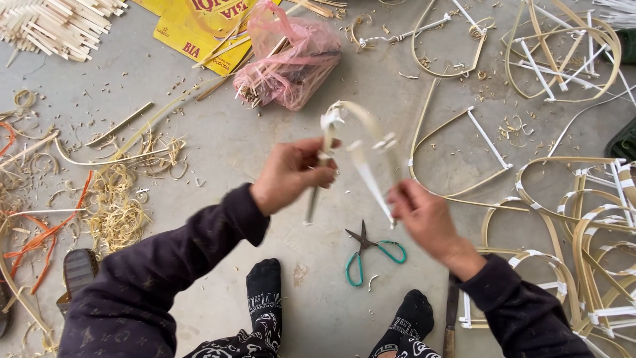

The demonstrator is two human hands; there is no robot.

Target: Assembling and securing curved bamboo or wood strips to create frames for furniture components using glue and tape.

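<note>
Gripping a bent bamboo frame [361,136] above the concrete floor [218,142], left hand [291,174] was closed round its upright strip; right hand [424,215] pinched what looked like white tape [371,185], blurred. Green-handled scissors [368,250] lay below, between black-socked feet. Finished frames [576,219] lay right, shavings [116,205] left, pink bag [291,56] beyond.

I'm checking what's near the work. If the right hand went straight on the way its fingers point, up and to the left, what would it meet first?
Probably the white strip that the right hand already pinches, then the bent bamboo frame; depth is unclear.
</note>
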